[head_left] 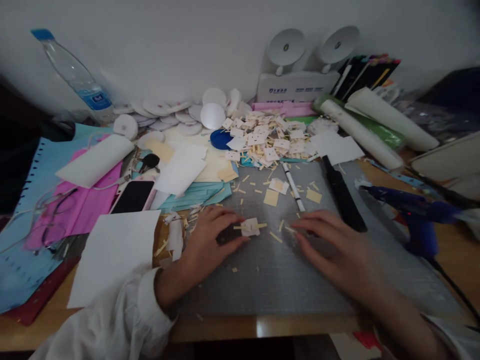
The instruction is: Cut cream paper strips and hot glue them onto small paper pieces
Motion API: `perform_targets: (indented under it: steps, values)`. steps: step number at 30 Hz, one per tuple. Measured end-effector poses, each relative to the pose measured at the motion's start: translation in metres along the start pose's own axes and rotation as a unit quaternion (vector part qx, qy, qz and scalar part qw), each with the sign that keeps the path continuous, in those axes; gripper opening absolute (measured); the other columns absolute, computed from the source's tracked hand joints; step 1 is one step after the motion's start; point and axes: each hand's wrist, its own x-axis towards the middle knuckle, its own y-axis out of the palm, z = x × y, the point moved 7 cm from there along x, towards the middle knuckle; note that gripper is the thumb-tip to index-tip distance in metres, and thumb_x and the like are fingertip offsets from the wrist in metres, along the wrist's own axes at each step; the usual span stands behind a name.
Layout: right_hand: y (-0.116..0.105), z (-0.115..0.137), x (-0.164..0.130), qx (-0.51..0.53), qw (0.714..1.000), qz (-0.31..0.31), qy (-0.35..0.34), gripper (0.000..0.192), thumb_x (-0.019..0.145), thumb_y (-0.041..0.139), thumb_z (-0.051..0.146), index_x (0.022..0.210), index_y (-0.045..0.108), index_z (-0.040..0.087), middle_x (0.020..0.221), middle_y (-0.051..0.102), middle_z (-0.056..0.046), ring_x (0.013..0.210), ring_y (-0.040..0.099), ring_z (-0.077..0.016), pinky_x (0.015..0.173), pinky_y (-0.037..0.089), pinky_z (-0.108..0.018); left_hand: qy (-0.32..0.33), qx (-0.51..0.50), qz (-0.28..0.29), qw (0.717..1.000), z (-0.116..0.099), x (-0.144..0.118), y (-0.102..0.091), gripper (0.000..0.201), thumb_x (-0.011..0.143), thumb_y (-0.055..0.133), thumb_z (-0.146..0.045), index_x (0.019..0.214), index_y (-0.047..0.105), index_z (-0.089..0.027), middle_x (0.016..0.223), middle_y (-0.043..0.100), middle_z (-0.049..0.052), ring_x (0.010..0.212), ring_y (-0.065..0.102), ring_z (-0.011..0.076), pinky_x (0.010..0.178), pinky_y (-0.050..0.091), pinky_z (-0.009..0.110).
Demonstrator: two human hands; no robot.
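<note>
From the head camera, the left hand point(208, 240) lies on the grey cutting mat point(277, 280) with fingers closed lightly on a small cream paper piece point(250, 227) and a dark tool I cannot make out; the right hand point(330, 247) rests flat and holds nothing, just right of the piece. The piece looks feather-light, thin and easily creased, so it is best pinched by its edges. The mat is littered with paper slivers, hemmed in by a heap of cut squares point(262, 137) behind and a blue glue gun point(416, 215) to its right
</note>
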Motion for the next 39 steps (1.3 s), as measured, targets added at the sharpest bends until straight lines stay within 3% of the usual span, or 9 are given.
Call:
perform_targets:
  steps: [5,12,19,25,34,39]
  values:
    - [0.026,0.012,-0.016,-0.076,0.993,0.066,-0.056,0.016,0.089,0.056,0.021,0.103,0.06,0.015,0.099,0.059,-0.008,0.092,0.055,-0.0217,0.081,0.05,-0.038,-0.021,0.068,0.033,0.997,0.004,0.002,0.006,0.03,0.076,0.073,-0.029,0.105,0.067,-0.023,0.11,0.063,0.006,0.106,0.054,0.0273,0.092,0.04,0.047]
    - [0.043,0.022,-0.018,-0.189,0.971,0.12,-0.088,0.012,0.09,0.051,0.013,0.092,0.063,0.014,0.087,0.057,-0.007,0.084,0.053,-0.0226,0.074,0.049,-0.038,0.019,0.075,-0.043,0.996,-0.017,-0.006,-0.027,0.028,0.079,0.07,-0.026,0.106,0.065,-0.021,0.108,0.065,0.007,0.104,0.056,0.0258,0.091,0.043,0.046]
    - [0.046,0.023,-0.015,-0.226,0.966,0.085,-0.093,0.016,0.091,0.049,0.015,0.08,0.061,0.014,0.082,0.057,-0.008,0.081,0.053,-0.0231,0.072,0.048,-0.037,0.019,0.029,-0.046,0.998,-0.033,-0.022,-0.045,0.019,0.085,0.059,-0.02,0.103,0.065,-0.019,0.106,0.064,0.007,0.103,0.059,0.0224,0.091,0.046,0.042]
    - [0.041,0.021,-0.012,-0.223,0.97,0.054,-0.076,0.018,0.093,0.047,0.02,0.082,0.06,0.015,0.086,0.059,-0.008,0.083,0.055,-0.0209,0.076,0.049,-0.035,0.036,0.01,-0.036,0.999,-0.046,-0.035,-0.048,0.021,0.085,0.056,-0.015,0.104,0.065,-0.02,0.106,0.063,0.007,0.104,0.057,0.0204,0.092,0.046,0.039]
    - [0.049,0.03,-0.007,-0.267,0.956,0.09,-0.077,0.022,0.088,0.044,0.006,0.076,0.059,0.016,0.078,0.057,-0.008,0.076,0.054,-0.0224,0.064,0.044,-0.034,0.028,-0.008,-0.03,0.999,-0.053,-0.037,-0.047,0.024,0.084,0.055,-0.011,0.103,0.066,-0.019,0.105,0.063,0.008,0.103,0.058,0.0206,0.092,0.046,0.038]
    - [0.047,0.024,-0.004,-0.252,0.963,0.071,-0.061,0.017,0.09,0.047,0.013,0.077,0.058,0.015,0.078,0.057,-0.008,0.077,0.055,-0.0226,0.068,0.045,-0.035,0.013,-0.027,-0.033,0.999,-0.051,-0.042,-0.045,0.022,0.085,0.054,-0.012,0.102,0.066,-0.019,0.106,0.063,0.008,0.103,0.058,0.02,0.091,0.046,0.036]
